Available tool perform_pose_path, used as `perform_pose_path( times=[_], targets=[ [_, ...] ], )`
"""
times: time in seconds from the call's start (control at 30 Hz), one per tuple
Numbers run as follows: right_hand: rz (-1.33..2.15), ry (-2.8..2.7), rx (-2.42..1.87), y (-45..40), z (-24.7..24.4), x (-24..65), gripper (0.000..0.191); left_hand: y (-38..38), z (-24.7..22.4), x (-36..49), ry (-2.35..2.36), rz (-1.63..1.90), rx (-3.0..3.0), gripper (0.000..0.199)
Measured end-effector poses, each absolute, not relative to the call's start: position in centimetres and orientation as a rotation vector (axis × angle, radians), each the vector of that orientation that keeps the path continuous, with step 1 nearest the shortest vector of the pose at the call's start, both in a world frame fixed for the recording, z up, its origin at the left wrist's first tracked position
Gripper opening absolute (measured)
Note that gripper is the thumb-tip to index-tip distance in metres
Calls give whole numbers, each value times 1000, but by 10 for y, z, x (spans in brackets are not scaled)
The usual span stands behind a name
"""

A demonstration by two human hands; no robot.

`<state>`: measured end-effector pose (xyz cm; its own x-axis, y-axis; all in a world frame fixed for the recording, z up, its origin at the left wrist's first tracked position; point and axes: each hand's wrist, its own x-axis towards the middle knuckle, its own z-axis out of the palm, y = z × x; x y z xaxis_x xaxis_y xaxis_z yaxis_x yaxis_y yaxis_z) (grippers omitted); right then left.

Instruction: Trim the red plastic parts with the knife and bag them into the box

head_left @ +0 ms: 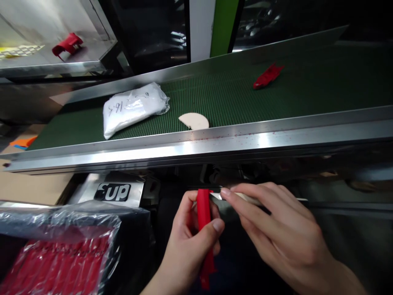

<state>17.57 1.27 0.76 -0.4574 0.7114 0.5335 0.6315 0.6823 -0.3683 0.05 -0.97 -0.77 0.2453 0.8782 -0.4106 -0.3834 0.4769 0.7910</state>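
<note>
Left hand (190,241) clamps my long, stiff, light red plastic strip (204,229) mid-length; right hand (276,229) pinches a small blade (216,196) at its top edge.

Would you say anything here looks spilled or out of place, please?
Yes: fine red specks dot the steel conveyor rail above the left hand and its red plastic part. A lone red piece lies askew on the green belt.
</note>
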Motion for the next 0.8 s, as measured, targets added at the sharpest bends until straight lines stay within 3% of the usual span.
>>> perform_pose_path(
  times=[0.57,0.8],
  targets=[
    [12,-2307,-1005,16,6,184,32,-9,-7,-3,928,874,574,20],
    [75,-2247,-1083,20,2,195,43,-10,-6,-6,884,861,564,16]
  ],
)
